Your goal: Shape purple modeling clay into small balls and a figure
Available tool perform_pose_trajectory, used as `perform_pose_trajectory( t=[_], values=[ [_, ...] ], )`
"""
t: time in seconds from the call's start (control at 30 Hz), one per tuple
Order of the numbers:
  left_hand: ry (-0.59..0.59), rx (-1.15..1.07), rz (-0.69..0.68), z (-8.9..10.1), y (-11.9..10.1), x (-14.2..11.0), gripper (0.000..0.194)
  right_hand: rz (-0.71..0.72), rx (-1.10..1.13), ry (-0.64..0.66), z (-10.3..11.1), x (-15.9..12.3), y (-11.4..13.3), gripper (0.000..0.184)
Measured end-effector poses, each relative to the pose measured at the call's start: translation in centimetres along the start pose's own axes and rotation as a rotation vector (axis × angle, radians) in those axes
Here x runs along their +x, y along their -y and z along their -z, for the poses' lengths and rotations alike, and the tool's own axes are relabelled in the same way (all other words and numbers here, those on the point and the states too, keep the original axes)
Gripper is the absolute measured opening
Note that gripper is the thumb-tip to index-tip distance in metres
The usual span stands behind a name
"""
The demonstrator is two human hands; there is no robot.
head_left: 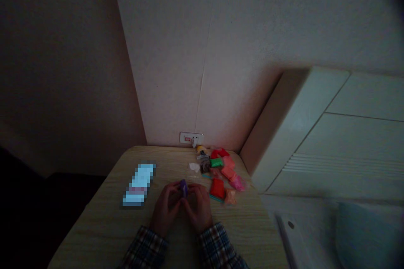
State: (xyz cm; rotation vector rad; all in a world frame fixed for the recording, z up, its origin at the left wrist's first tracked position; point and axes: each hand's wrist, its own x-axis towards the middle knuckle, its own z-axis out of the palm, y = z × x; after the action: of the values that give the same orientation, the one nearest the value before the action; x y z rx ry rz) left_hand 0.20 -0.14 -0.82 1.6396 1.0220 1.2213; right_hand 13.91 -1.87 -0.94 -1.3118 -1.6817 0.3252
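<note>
My left hand (pixel 166 210) and my right hand (pixel 199 209) meet over a light wooden table (pixel 104 227), both pinching a small purple lump (pixel 183 187) between their fingertips. The lump looks like modelling clay. Both wrists wear plaid sleeves. Just beyond my right hand lies a red packet (pixel 217 188) among other small coloured packets.
A pile of clay packets (pixel 222 168) in red, green, pink and orange lies at the table's back right. A lit phone screen (pixel 139 185) rests to the left. A wall socket (pixel 191 138) sits behind. A white bed headboard (pixel 299 134) stands to the right. The room is dim.
</note>
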Motion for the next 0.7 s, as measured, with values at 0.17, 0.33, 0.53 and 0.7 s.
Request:
perform_pose_trajectory(
  t=[0.17,0.33,0.53,0.7],
  values=[
    [0.004,0.180,-0.110,0.09,-0.34,0.15,0.015,0.010,-0.061,-0.012,0.17,0.02,0.42,0.014],
    [-0.018,0.198,-0.104,0.23,-0.27,0.11,0.015,0.025,-0.002,0.016,0.20,-0.03,0.36,0.016],
    [-0.025,0.141,-0.089,0.28,-0.27,0.03,0.016,0.029,0.047,0.032,0.10,-0.10,0.03,0.017],
    [-0.033,0.190,-0.116,0.40,-0.22,0.08,0.014,0.043,0.051,0.037,0.13,-0.07,0.01,0.016]
  ],
)
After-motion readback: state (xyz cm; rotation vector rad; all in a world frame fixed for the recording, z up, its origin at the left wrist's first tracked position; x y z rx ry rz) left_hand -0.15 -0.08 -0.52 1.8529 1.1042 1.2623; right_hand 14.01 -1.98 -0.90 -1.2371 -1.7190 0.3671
